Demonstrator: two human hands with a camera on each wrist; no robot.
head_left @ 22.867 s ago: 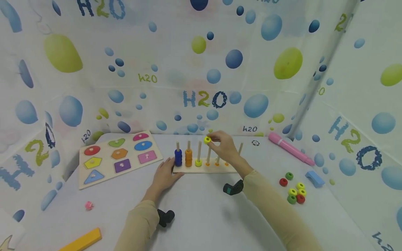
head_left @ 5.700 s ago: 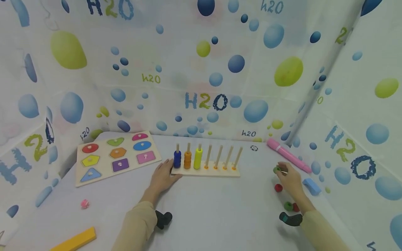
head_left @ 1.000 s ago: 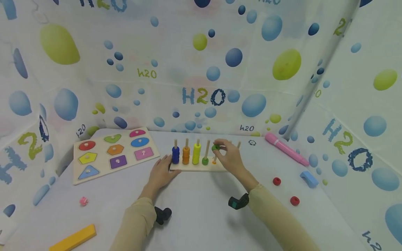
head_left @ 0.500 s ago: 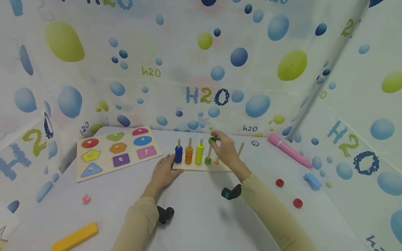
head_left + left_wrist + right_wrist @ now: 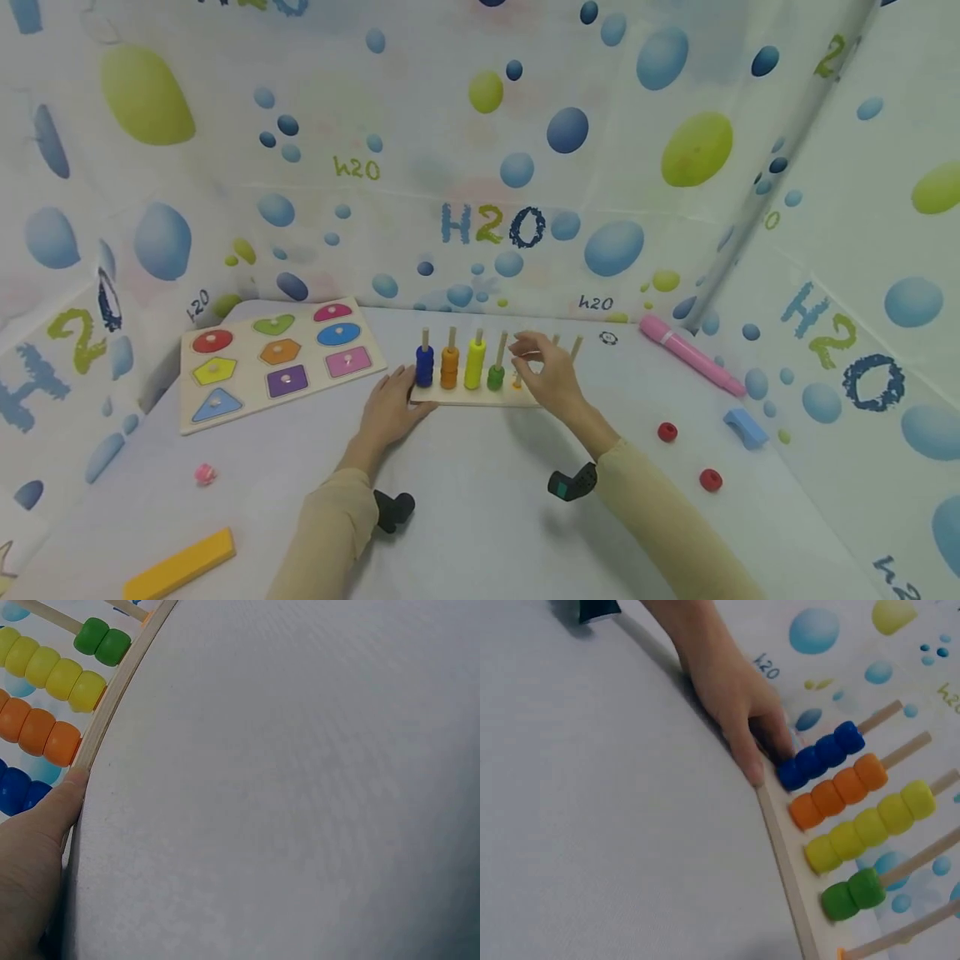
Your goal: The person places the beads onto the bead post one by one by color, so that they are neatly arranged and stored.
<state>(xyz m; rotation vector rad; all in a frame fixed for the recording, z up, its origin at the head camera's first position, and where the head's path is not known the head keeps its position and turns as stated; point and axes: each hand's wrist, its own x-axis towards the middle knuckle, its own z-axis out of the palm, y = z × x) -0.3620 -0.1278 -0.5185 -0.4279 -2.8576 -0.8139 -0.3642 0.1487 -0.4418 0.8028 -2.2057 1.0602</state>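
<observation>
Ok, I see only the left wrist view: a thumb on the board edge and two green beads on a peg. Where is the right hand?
Observer: The right hand hovers just right of the green beads, fingers loose, holding nothing.
Operator: Are any loose beads on the table?
Observer: Yes, two red beads lie on the table, right of the board, apart from each other.
Operator: And the left hand's fingers?
Observer: The left hand rests its fingers against the board's left end, beside the blue beads.
</observation>
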